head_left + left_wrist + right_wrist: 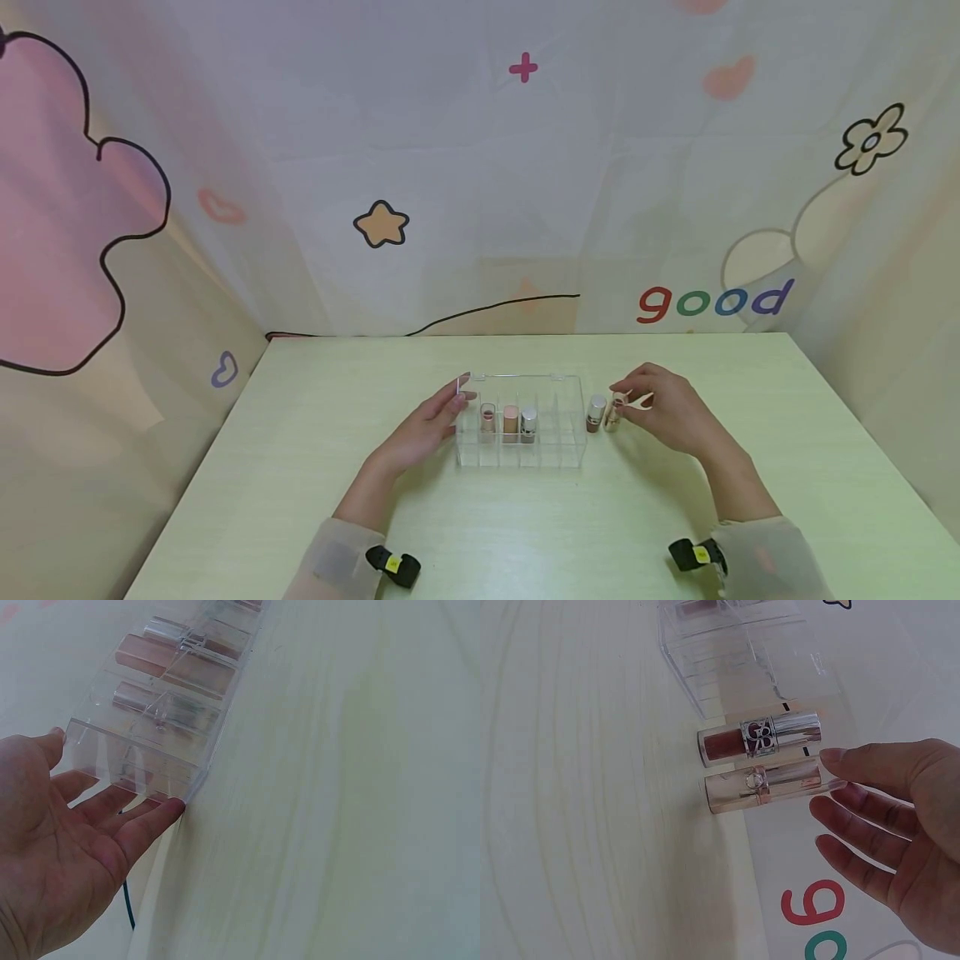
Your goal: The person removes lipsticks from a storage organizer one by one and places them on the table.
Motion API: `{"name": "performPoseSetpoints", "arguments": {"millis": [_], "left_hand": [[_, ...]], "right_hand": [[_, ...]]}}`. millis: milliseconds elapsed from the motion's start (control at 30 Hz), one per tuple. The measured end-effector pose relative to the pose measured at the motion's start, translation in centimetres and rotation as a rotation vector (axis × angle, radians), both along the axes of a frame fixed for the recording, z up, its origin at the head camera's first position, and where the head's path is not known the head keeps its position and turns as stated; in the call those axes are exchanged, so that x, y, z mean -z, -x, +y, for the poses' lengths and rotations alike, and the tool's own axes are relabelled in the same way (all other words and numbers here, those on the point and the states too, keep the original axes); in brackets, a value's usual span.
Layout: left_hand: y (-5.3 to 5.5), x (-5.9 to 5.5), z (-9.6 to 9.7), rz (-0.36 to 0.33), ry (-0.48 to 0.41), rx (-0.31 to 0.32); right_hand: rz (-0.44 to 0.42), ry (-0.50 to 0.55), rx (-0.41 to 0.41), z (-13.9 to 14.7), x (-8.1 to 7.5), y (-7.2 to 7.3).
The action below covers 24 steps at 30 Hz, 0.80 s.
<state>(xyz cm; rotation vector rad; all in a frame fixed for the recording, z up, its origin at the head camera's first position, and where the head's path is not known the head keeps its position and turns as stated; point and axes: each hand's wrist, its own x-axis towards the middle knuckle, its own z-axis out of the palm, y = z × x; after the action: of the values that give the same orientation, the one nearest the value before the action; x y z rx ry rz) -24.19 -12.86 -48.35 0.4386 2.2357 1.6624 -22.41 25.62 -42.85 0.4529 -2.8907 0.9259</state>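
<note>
A clear acrylic organizer (558, 454) with several compartments stands on the table, holding three lipstick tubes: a pinkish one (487, 419), a peach one (511, 425) and a silver-capped one (528, 425). My left hand (423, 427) touches the organizer's left end, its fingers spread along the end wall in the left wrist view. To the right of the organizer stands a silver-capped lipstick (761, 737) with a dark red lower part. Close beside it is a pale gold-pink lipstick (759, 784). My right hand (663, 408) pinches that one near its top between thumb and fingers.
A pale wood-grain table (495, 533) lies beneath everything. Behind it hangs a printed cloth (450, 125) with a star, hearts and the word "good". Black straps (393, 567) are on both wrists over the light sleeves (333, 562).
</note>
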Motion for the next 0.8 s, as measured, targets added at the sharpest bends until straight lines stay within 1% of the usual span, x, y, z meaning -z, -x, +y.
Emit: {"name": "performPoseSetpoints", "arguments": {"millis": [367, 800], "left_hand": [[0.01, 0.02, 0.04, 0.007, 0.005, 0.001], [-0.01, -0.02, 0.01, 0.004, 0.007, 0.001]], "right_hand": [[0.034, 0.009, -0.001, 0.16, 0.10, -0.08], [0.066, -0.013, 0.012, 0.17, -0.46, -0.38]]}}
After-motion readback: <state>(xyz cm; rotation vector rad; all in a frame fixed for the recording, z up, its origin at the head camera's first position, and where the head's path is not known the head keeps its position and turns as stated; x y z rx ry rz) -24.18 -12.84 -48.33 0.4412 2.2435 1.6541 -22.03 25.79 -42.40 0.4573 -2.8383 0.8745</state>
